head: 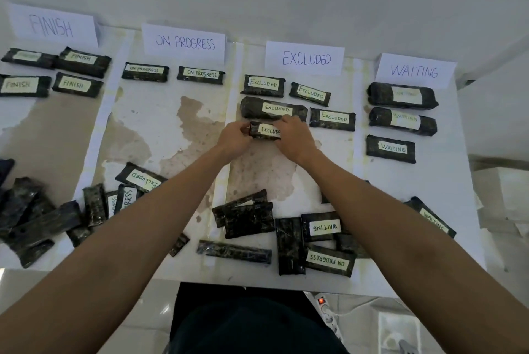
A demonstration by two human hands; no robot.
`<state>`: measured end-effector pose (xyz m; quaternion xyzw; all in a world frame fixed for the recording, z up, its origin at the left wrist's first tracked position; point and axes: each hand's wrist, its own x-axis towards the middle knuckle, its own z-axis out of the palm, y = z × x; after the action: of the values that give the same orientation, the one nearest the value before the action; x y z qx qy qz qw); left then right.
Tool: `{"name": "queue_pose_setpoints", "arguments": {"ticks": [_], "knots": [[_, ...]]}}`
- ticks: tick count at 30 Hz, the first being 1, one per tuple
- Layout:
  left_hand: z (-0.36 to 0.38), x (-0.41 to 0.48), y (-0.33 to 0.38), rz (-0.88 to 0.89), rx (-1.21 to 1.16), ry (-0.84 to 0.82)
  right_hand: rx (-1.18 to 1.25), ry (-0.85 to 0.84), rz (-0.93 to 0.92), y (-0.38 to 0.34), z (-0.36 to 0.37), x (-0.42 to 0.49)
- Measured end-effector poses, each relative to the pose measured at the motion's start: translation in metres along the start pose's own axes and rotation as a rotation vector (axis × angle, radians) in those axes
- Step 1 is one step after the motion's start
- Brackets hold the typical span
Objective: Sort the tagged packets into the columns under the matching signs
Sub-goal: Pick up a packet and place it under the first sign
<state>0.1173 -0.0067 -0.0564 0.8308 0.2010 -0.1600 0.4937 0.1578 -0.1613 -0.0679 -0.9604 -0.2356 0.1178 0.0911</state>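
Packet (264, 131): dark wrap, white tag reading EXCLUDED; in the column under the EXCLUDED sign (305, 58), just below a longer EXCLUDED packet (273, 109); whether it rests on the table (415, 182) cannot be told
Left hand (233, 139): fingers curled round the packet's left end; gripping
Right hand (294, 139): fingers curled over the right end, covering the tag's last letter; gripping
Other signs: FINISH sign (53, 24); ON PROGRESS sign (184, 42); WAITING sign (415, 71); tagged packets beneath each
Unsorted packets (249, 220): scattered along the near edge; several tags hidden
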Motion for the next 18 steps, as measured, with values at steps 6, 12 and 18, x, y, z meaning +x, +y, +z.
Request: {"name": "queue_pose_setpoints", "arguments": {"ticks": [6,12,18], "knots": [[0.004,0.004,-0.007,0.039,0.091,-0.024,0.001,-0.090,0.022,0.006,0.008,0.009],[-0.001,-0.021,-0.020,0.119,0.203,-0.015,0.081,-0.050,-0.014,-0.001,-0.003,-0.013],[0.001,-0.080,-0.052,0.166,0.281,-0.118,0.254,-0.283,-0.103,-0.019,-0.007,-0.082]]}}
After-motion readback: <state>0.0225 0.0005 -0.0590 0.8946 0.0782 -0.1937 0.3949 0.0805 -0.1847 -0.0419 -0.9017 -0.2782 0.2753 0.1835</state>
